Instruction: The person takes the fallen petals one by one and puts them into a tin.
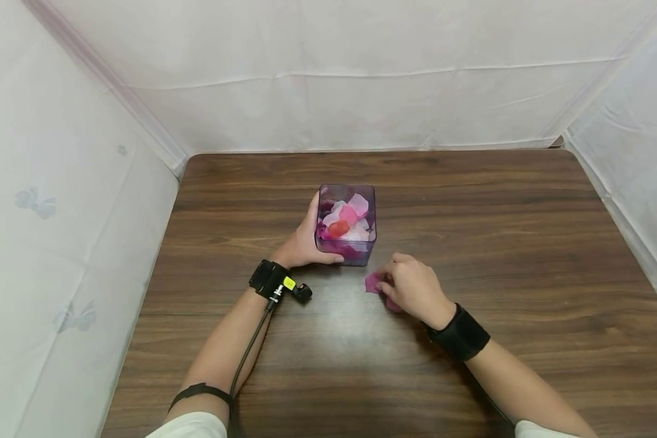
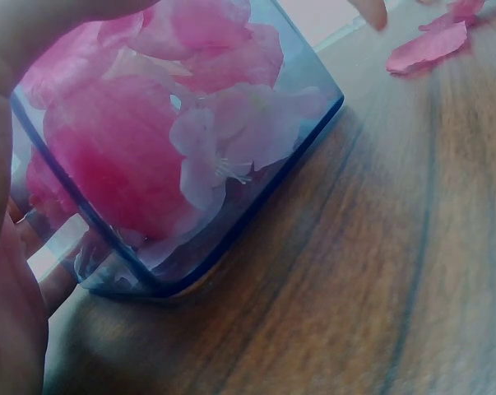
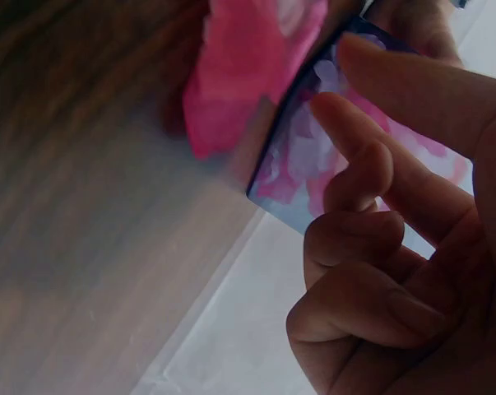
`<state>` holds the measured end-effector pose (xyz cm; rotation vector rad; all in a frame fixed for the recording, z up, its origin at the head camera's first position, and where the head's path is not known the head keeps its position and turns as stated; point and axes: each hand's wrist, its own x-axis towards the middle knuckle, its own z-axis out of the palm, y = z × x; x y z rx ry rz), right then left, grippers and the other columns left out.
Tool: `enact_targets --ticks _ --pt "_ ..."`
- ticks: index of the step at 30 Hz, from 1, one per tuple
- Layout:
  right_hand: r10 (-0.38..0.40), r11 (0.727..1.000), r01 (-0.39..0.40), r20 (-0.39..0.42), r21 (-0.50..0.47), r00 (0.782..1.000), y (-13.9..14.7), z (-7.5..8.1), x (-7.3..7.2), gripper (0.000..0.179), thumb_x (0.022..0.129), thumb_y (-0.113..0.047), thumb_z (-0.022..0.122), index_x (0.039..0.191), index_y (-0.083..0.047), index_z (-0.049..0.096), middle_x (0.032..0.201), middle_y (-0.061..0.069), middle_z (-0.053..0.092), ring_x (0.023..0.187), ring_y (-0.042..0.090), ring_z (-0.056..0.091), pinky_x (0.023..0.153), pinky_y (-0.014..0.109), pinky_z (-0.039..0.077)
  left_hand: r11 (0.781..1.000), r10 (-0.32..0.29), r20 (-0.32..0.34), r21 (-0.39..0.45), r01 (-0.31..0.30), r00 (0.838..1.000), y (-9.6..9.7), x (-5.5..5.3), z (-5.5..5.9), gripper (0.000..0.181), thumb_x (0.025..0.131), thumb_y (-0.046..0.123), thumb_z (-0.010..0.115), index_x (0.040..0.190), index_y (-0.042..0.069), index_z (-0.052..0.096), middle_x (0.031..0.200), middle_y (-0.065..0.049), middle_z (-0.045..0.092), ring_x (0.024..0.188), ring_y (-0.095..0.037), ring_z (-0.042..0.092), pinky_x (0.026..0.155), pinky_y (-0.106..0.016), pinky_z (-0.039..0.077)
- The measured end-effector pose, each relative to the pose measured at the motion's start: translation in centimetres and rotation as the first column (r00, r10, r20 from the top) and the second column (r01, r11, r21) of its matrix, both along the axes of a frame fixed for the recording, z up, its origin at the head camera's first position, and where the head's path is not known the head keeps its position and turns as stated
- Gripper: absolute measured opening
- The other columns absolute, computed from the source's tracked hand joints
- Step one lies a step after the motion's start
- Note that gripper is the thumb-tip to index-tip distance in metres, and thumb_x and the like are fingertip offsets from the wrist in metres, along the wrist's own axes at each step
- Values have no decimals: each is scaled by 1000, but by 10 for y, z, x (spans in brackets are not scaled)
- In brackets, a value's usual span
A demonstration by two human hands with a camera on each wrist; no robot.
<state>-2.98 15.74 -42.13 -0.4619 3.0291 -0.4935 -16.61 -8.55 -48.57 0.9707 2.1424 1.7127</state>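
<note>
A clear purple-tinted square container (image 1: 346,248) stands on the table, filled with pink, white and red flower petals (image 1: 348,215). My left hand (image 1: 309,240) grips it from the left, thumb along the near side and fingers round the far side. Through its wall in the left wrist view show a deep pink petal (image 2: 120,156) and a pale blossom. Just in front of the container, my right hand (image 1: 416,289) hovers low over loose magenta petals (image 1: 372,282). In the right wrist view its thumb and index finger stand apart, other fingers loosely curled, beside a pink petal (image 3: 239,78).
The brown wood-grain table (image 1: 525,243) reaches out on both sides of the hands. White sheeting (image 1: 350,109) hangs behind it and along the left and right edges. A strapped wrist camera (image 1: 302,294) with a cable sits on the left wrist.
</note>
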Motion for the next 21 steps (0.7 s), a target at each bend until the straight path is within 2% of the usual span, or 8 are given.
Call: enact_targets --ticks 6,10,13,17,21 --pt "-9 1000 9 -25 11 1000 -6 -10 0 6 83 -18 84 86 -13 81 80 -2 62 73 12 60 63 37 57 1000 3 -33 27 -2 999 0 -1 -4 146 61 13 97 158 40 -8 152 -7 33 135 -19 40 116 -41 32" --pt "-29 1000 29 -38 -7 999 -7 -11 -1 4 84 -14 83 81 -14 80 79 -2 63 76 15 64 65 39 58 1000 7 -52 28 -6 999 1 -1 -5 144 62 18 97 158 41 -7 150 -6 34 135 -19 39 115 -41 33" --pt "-31 999 30 -35 -11 999 -8 -11 -1 5 84 -12 82 80 -13 79 78 -2 62 75 16 64 65 39 57 1000 4 -40 26 -3 999 0 -1 -4 144 62 17 97 158 41 -8 152 -6 33 136 -19 39 116 -42 32" --pt "-21 1000 20 -24 -15 999 -8 -10 -2 6 85 -11 81 80 -12 78 78 -2 61 74 14 62 64 38 57 1000 8 -15 -7 -9 1000 0 0 -2 145 62 12 96 158 38 -10 154 -7 30 137 -19 38 117 -42 30" --pt "-29 998 28 -27 -52 999 -5 -2 -4 4 86 -13 80 82 -11 79 77 -3 60 69 11 56 59 33 52 999 13 -11 -42 -14 1000 0 1 -1 144 63 10 95 160 27 -11 156 -13 29 138 -25 37 117 -46 28"
